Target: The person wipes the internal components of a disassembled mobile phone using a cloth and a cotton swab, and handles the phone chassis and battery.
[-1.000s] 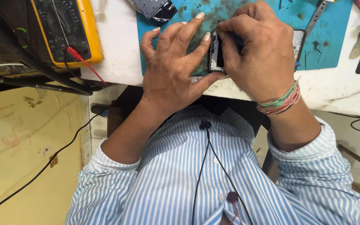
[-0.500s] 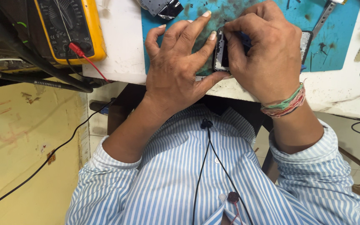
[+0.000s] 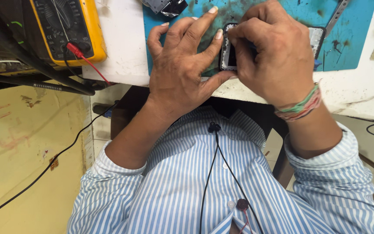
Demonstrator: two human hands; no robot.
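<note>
A small opened phone body point(image 3: 229, 54) with a pale frame lies on a stained teal work mat point(image 3: 351, 39) at the bench's front edge. My left hand point(image 3: 182, 71) presses its thumb and fingertips against the phone's left end. My right hand point(image 3: 273, 56) covers most of the phone, its fingers curled down onto it; whether it grips a tool I cannot tell. A woven band circles my right wrist.
A yellow multimeter point(image 3: 68, 28) with a red lead stands at the bench's left. Black cables point(image 3: 35, 84) run off its edge. A metal part point(image 3: 167, 6) lies at the mat's top, tweezers point(image 3: 338, 15) at the right. Yellow floor lies below left.
The view has shifted slightly; both hands stay on the phone with little movement.
</note>
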